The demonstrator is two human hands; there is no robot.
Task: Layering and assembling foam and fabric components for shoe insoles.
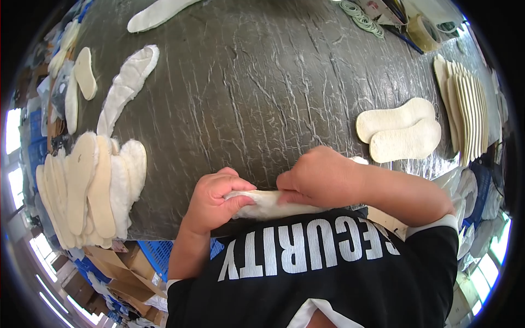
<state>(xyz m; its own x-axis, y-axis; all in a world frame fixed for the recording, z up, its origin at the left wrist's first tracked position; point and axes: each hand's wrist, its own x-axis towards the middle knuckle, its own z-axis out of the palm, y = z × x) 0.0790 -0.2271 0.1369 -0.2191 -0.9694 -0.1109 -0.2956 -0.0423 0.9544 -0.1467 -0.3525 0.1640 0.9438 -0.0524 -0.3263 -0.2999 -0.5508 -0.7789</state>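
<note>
My left hand [216, 194] and my right hand [320, 177] both grip one white fleecy insole [268, 203] at the near edge of the dark, wrinkled table [257, 93], close to my black shirt. The left hand pinches its left end; the right hand presses on its middle and covers its right part. Two flat cream insoles [402, 131] lie side by side just right of my right hand.
A heap of fleecy and flat insoles [90, 186] sits at the left edge, with more insoles [128, 87] beyond it. A fanned row of stiff insoles [467, 112] stands at the right. A tape roll [422, 31] and rubber bands [361, 19] lie far right. Cardboard boxes and blue crates [147, 259] are below the table.
</note>
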